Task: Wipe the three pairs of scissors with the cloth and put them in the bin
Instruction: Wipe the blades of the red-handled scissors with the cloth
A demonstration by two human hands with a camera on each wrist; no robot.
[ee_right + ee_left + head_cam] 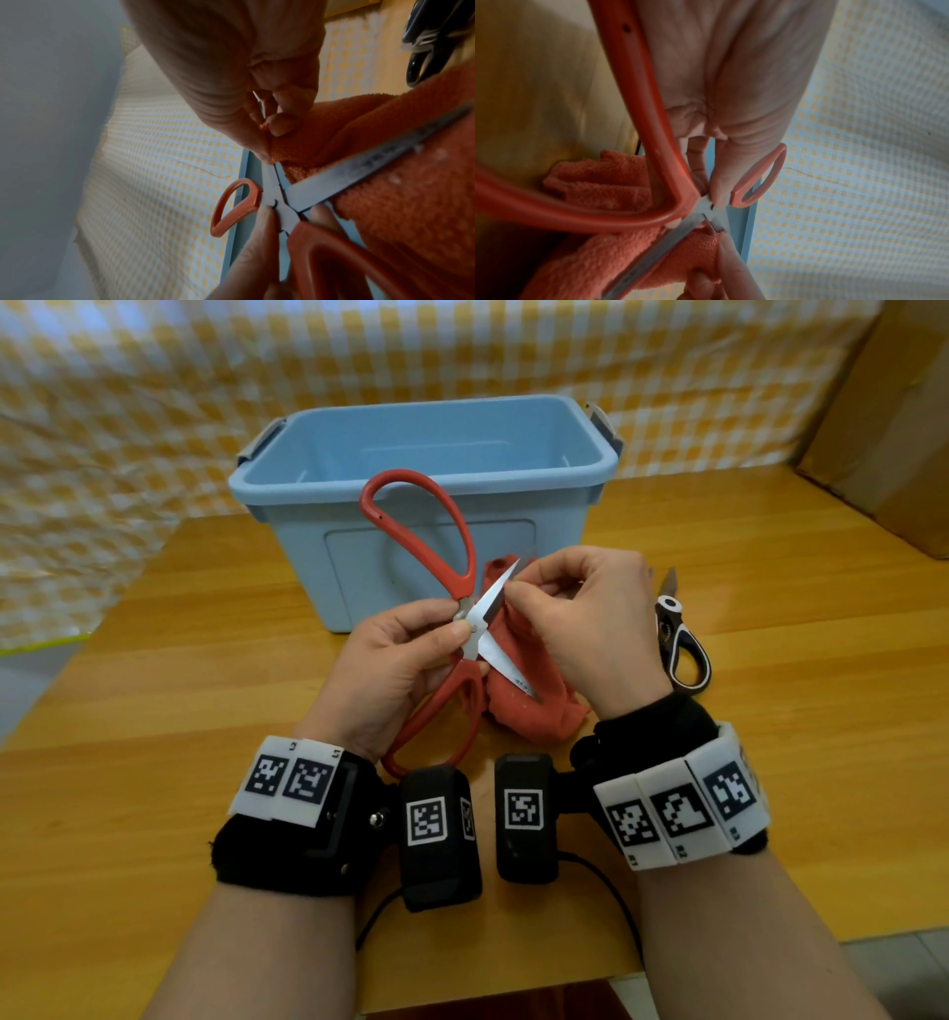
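- My left hand grips the red-handled scissors at the pivot: thumb on top of the rivet, the other fingers curled underneath against the lower handle.
- The scissors are spread wide open. One handle loop points up and away, in front of the bin; the other runs down toward my left wrist.
- One blade points up and to the right; the other points down and to the right, and lies across the red cloth.
- My right hand has thumb and forefinger pinched together on a fold of the cloth, pressed against the upper blade near its tip. The remaining fingers are curled in.
- In the right wrist view, the cloth sits beneath the lower blade, and my pinching fingers hold its edge.
- In the left wrist view, the cloth is bunched between the blades and below the near handle.
- The cloth hangs from my right hand down to the wooden table.
- The blue bin stands open on the table just behind my hands. No scissors are visible inside it.
- A second pair, the black-and-white scissors, lies flat on the table, just right of my right hand, blades closed and pointing away.
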